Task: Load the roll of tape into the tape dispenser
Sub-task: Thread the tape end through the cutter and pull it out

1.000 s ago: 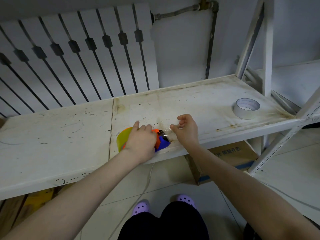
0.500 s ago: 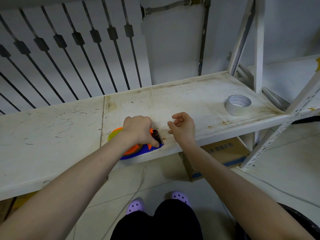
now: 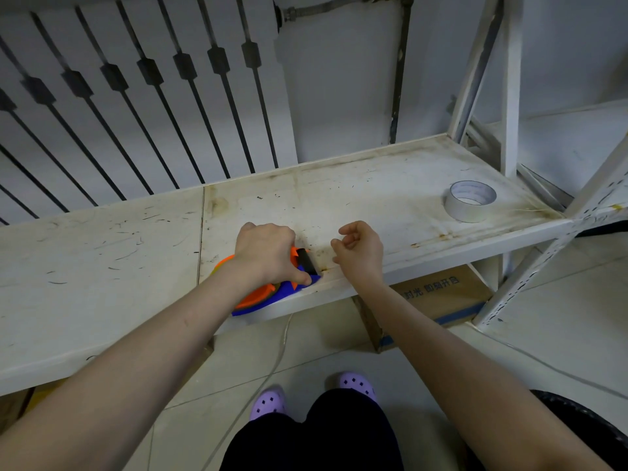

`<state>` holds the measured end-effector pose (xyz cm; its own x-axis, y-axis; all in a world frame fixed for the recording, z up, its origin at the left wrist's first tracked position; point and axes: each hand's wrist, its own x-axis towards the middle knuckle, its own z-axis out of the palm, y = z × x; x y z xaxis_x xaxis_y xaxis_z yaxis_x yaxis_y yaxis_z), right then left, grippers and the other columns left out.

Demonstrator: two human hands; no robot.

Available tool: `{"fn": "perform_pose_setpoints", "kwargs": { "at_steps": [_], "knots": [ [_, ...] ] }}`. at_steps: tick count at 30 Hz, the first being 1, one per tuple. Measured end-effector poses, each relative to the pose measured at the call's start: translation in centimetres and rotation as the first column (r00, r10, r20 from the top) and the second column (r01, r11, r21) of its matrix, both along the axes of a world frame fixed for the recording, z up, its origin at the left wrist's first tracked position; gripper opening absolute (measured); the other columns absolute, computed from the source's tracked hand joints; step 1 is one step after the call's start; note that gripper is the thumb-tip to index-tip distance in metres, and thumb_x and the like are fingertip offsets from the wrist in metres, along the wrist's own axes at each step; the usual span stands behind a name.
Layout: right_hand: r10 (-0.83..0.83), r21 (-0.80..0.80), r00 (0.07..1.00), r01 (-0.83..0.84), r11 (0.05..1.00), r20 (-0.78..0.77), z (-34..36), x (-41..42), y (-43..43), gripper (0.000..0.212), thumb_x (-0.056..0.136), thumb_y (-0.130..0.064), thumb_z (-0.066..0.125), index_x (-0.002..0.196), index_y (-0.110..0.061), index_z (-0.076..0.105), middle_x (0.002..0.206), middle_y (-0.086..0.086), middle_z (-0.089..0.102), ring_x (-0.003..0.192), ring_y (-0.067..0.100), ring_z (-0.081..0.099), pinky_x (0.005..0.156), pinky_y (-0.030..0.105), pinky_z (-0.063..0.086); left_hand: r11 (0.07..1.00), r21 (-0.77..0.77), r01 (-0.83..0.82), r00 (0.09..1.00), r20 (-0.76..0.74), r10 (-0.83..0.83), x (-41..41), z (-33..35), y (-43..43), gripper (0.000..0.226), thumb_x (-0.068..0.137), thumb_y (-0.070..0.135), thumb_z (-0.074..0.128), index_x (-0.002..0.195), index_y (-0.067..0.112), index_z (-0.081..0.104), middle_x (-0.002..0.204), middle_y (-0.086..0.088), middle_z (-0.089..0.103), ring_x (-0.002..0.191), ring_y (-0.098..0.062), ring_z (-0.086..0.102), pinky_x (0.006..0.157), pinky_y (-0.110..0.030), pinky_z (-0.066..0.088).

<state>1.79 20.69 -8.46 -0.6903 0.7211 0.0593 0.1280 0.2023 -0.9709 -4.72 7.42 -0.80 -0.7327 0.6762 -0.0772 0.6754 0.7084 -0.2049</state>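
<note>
Fingers of the left hand clamp the dispenser at the shelf edge — right hand loosely curled, empty, nearer the roll lying flat, well off to its right.

Your shelf is white metal, scuffed and rust-stained. Orange-and-blue tape dispenser sits at its front edge; white roll of tape lies flat, well apart, far right.

white metal shelf, surface scratched and rust-stained, stands against a white slatted radiator with a pipe running down the wall. cardboard box sits on the tiled floor under the shelf. lilac clogs at frame bottom.
</note>
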Motion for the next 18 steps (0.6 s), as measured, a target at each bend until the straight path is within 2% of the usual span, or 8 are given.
{"fn": "perform_pose_setpoints", "kwargs": {
  "at_steps": [5, 9, 11, 14, 18],
  "knots": [
    [-0.04, -0.085, 0.997, 0.035, 0.996, -0.063, 0.0, 0.4, 0.1, 0.017, 0.085, -0.005, 0.064, 0.097, -0.014, 0.058, 0.081, 0.006, 0.057, 0.07, 0.015, 0.062, 0.053, 0.015, 0.055, 0.999, 0.036, -0.009, 1.0, 0.027, 0.008, -0.3, -0.2, -0.2, 0.06, 0.058, 0.071, 0.066, 0.086, 0.018, 0.06, 0.077, 0.002, 0.062, 0.073, -0.021, 0.056, 0.069, -0.031, 0.038],
    [-0.003, -0.026, 0.983, -0.002, 1.0, -0.183, 1.6, 0.5, -0.1, 0.015, 0.084, -0.003, 0.063, 0.095, -0.013, 0.058, 0.079, 0.005, 0.054, 0.072, 0.013, 0.057, 0.054, 0.02, 0.057, 0.999, 0.052, -0.014, 0.999, 0.05, 0.011, -0.4, -0.1, -0.5, 0.057, 0.06, 0.068, 0.067, 0.088, 0.018, 0.06, 0.079, 0.001, 0.064, 0.073, -0.021, 0.056, 0.068, -0.031, 0.04],
    [0.035, 0.076, 0.975, -0.019, 0.997, -0.22, 2.7, 0.3, -0.4, 0.016, 0.083, -0.004, 0.063, 0.091, -0.017, 0.058, 0.077, 0.0, 0.053, 0.073, 0.013, 0.057, 0.057, 0.025, 0.058, 0.998, 0.052, -0.02, 0.998, 0.067, 0.017, -0.4, -0.1, -0.4, 0.057, 0.059, 0.066, 0.067, 0.088, 0.018, 0.06, 0.079, 0.002, 0.063, 0.075, -0.022, 0.056, 0.07, -0.032, 0.04],
    [0.088, 0.212, 0.977, -0.045, 0.976, -0.196, 3.6, 0.2, -0.4, 0.021, 0.084, -0.004, 0.063, 0.087, -0.024, 0.057, 0.076, -0.006, 0.052, 0.075, 0.013, 0.057, 0.065, 0.029, 0.058, 0.999, 0.046, -0.015, 0.998, 0.057, 0.012, -0.2, -0.1, -0.4, 0.056, 0.058, 0.065, 0.067, 0.088, 0.018, 0.059, 0.077, 0.003, 0.06, 0.074, -0.022, 0.056, 0.069, -0.032, 0.038],
    [0.036, 0.066, 0.989, -0.026, 0.997, -0.146, 3.3, 0.6, 0.2, 0.017, 0.084, -0.001, 0.063, 0.09, -0.016, 0.058, 0.076, 0.002, 0.052, 0.061, 0.006, 0.058, 0.058, 0.024, 0.059, 0.998, 0.062, 0.006, 1.0, 0.021, -0.007, -0.1, 0.1, -0.5, 0.056, 0.058, 0.066, 0.067, 0.086, 0.018, 0.058, 0.075, 0.003, 0.061, 0.074, -0.022, 0.058, 0.069, -0.031, 0.038]
  ]
}}
